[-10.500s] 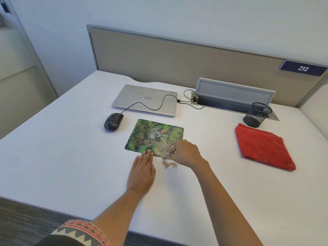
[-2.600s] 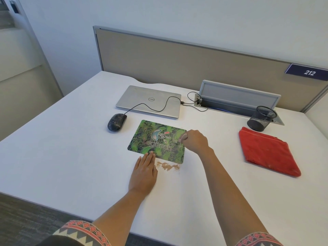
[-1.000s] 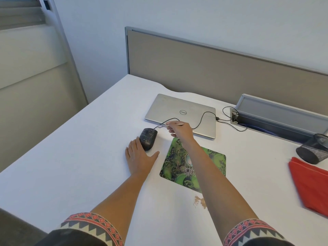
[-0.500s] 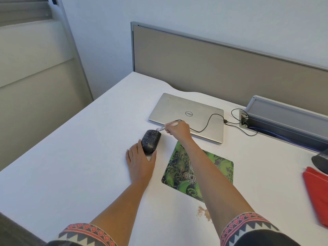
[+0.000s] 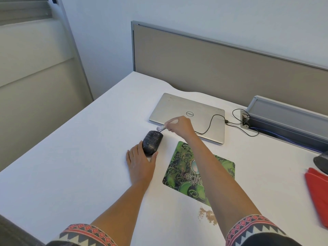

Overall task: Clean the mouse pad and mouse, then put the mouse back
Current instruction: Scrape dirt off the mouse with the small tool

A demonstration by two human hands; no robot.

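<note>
A black wired mouse (image 5: 152, 142) speckled with pale dust lies on the white desk, left of the green patterned mouse pad (image 5: 184, 178). My left hand (image 5: 141, 163) rests flat on the desk, its fingertips and thumb touching the mouse's near end. My right hand (image 5: 180, 126) reaches over the pad and holds a small brush (image 5: 161, 128), whose bristles meet the mouse's far end. My right forearm hides the pad's middle. A small heap of brown dust (image 5: 207, 214) lies on the desk just off the pad's near edge.
A closed silver laptop (image 5: 188, 114) lies behind the mouse, with the mouse cable (image 5: 211, 121) draped over it toward a grey cable box (image 5: 287, 119). A red cloth (image 5: 318, 194) and a black mesh cup (image 5: 322, 161) sit at the right edge. The desk's left edge (image 5: 58, 128) drops off.
Earlier my right hand brushed the pad while my left held its near edge. Both hands have since moved to the mouse, and the brush tip now touches its far end.
</note>
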